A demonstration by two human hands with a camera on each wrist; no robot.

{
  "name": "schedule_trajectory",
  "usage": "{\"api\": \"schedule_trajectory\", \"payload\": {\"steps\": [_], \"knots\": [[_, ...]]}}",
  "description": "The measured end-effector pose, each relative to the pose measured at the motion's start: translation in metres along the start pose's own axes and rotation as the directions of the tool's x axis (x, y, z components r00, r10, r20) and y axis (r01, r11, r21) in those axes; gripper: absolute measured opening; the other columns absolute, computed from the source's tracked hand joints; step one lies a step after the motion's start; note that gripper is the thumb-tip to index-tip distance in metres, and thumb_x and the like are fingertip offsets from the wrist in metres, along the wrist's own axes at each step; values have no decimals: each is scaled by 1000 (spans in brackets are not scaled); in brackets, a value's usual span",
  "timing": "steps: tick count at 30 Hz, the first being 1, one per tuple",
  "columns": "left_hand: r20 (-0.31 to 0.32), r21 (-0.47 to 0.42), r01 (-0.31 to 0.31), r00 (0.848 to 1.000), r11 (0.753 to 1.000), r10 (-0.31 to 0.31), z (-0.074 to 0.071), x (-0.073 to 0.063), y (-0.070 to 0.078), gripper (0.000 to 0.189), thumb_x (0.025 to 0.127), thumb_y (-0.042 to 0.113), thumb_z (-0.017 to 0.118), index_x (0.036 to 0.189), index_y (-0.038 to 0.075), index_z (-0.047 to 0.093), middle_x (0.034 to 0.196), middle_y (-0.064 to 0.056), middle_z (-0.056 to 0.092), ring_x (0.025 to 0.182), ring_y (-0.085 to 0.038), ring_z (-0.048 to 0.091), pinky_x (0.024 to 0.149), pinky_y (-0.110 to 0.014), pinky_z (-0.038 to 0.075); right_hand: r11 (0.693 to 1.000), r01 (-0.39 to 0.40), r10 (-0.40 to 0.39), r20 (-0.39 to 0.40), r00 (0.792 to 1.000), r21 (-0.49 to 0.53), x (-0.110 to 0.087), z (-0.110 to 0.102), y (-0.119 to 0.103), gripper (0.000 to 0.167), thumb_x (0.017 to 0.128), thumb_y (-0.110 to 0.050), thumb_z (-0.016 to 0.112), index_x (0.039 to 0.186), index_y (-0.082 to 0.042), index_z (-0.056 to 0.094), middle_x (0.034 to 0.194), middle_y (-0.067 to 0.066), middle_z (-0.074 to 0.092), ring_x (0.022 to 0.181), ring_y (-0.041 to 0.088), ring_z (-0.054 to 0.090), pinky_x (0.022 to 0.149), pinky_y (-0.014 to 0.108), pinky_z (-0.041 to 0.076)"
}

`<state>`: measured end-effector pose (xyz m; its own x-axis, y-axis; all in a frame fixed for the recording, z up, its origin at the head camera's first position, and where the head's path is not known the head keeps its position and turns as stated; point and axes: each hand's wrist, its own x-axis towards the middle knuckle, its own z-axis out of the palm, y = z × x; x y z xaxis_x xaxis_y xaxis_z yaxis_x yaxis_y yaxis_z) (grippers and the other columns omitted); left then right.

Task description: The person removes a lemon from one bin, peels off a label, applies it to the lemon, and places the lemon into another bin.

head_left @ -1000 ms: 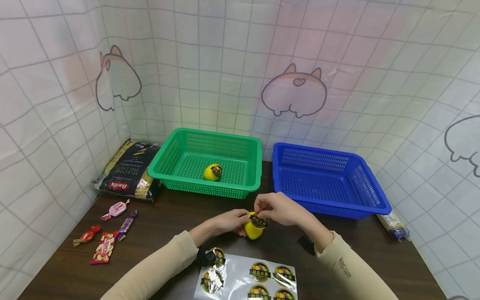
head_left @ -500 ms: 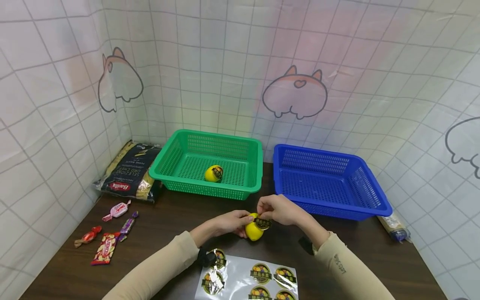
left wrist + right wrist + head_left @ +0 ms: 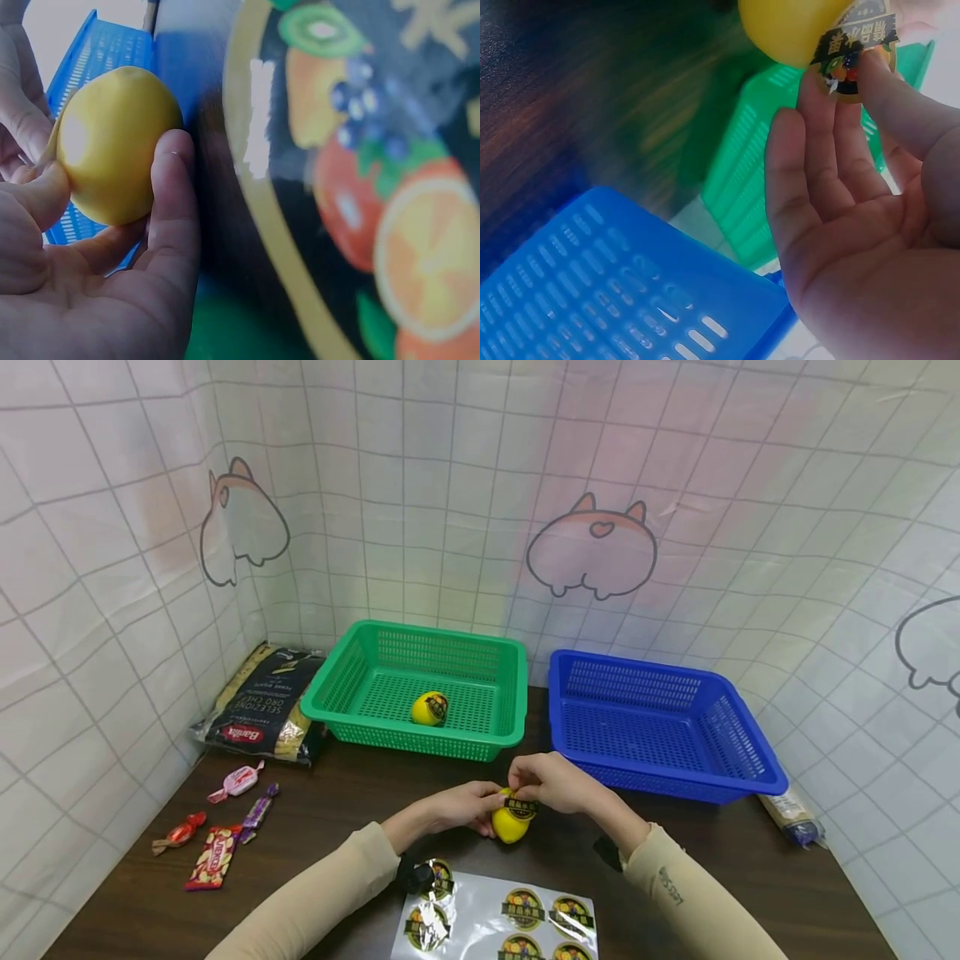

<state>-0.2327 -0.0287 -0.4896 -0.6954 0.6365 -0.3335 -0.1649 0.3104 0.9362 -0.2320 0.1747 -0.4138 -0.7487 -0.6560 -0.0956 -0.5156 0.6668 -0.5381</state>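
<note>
A yellow lemon [image 3: 510, 827] is gripped by my left hand [image 3: 461, 806] above the dark table, thumb on one side and fingers curled on the other, as the left wrist view shows. My right hand [image 3: 551, 781] pinches a round black and gold fruit sticker [image 3: 521, 807] between thumb and fingers. In the right wrist view, part of the sticker [image 3: 853, 45] overlaps the lemon [image 3: 784, 30] while its lower edge sticks out past it. How much of it clings to the peel I cannot tell. Below the hands lies a silvery sheet [image 3: 472, 914] with several similar stickers.
Behind the hands stand a green basket [image 3: 420, 740] with a stickered lemon [image 3: 429, 709] in it, and a blue basket [image 3: 660, 781]. A pasta bag [image 3: 258, 706] and several wrapped sweets, one pink [image 3: 238, 780], lie left. Another packet [image 3: 792, 817] lies right.
The right hand drew the sticker slightly rightward half a second ago; now hand and sticker are back left, nearer the lemon's middle. My left hand keeps its grip on the lemon.
</note>
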Motion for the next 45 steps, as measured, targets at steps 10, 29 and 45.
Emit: {"api": "schedule_trajectory", "payload": {"steps": [10, 29, 45], "knots": [[9, 8, -15, 1000, 1000, 15, 0, 0, 1, 41, 109, 22, 38, 140, -4, 44, 107, -14, 62, 76, -14, 61, 70, -21, 54, 1000, 4, -4, 4, 1000, -27, 5, 4, 2, 8, 93, -7, 67, 90, -13, 62, 88, -1, 68, 80, 10, 58, 70, 22, 53], [24, -36, 33, 999, 999, -32, 0, -1, 4, 46, 105, 24, 32, 140, -2, 46, 112, -13, 61, 76, -14, 61, 69, -20, 53, 997, -63, 63, -19, 998, -40, 3, 10, -2, 12, 94, -5, 65, 103, -13, 69, 105, 5, 73, 99, 17, 67, 83, 34, 59], [-8, 96, -23, 1000, 995, 24, 7, 3, 6, 47, 103, 44, 49, 122, 2, 57, 83, 2, 56, 65, -11, 52, 62, -20, 48, 998, -43, 39, -77, 996, -53, 0, 14, 1, 22, 95, -5, 63, 114, -9, 73, 112, 8, 75, 104, 22, 70, 87, 37, 60]]}}
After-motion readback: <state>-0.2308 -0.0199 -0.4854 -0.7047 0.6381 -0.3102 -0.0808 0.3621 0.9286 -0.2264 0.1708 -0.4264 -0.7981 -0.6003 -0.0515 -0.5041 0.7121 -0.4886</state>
